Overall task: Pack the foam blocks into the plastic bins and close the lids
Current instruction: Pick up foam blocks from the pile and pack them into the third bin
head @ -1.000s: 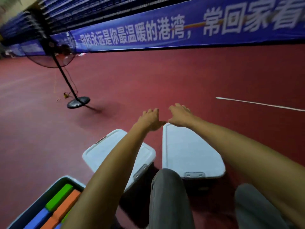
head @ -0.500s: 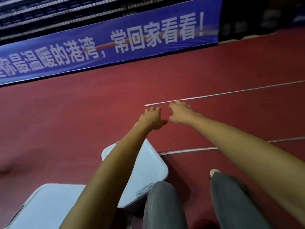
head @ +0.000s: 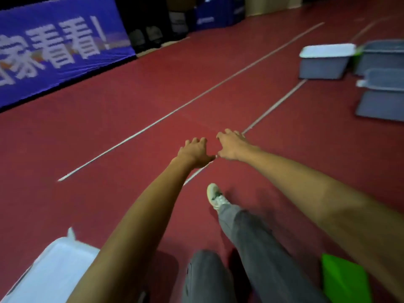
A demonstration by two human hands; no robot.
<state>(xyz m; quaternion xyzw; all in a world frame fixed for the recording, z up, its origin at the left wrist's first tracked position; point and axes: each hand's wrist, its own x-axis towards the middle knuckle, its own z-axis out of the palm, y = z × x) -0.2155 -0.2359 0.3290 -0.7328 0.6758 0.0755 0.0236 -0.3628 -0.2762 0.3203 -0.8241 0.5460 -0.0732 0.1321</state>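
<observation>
Both arms stretch out in front of me over the red floor. My left hand (head: 195, 151) and my right hand (head: 231, 145) hang side by side with loosely bent fingers, and neither holds anything. A closed bin with a white lid (head: 52, 274) sits at the bottom left, partly behind my left arm. At the far right stands a grey bin with a white lid (head: 323, 60). Behind and beside it are further grey bins (head: 384, 55) and a flat grey lid (head: 381, 104). A green foam block (head: 343, 278) lies at the bottom right under my right arm.
White lines (head: 166, 115) run across the red floor. A blue banner (head: 54, 51) with white characters lines the far left edge, with dark boxes beside it. My grey-trousered leg and white shoe (head: 215, 196) step forward between my arms.
The view has swung to the right. The two white-lidded bins under my hands slid off to the lower left, and the grey bins and green block came into sight. My hands stayed empty.
</observation>
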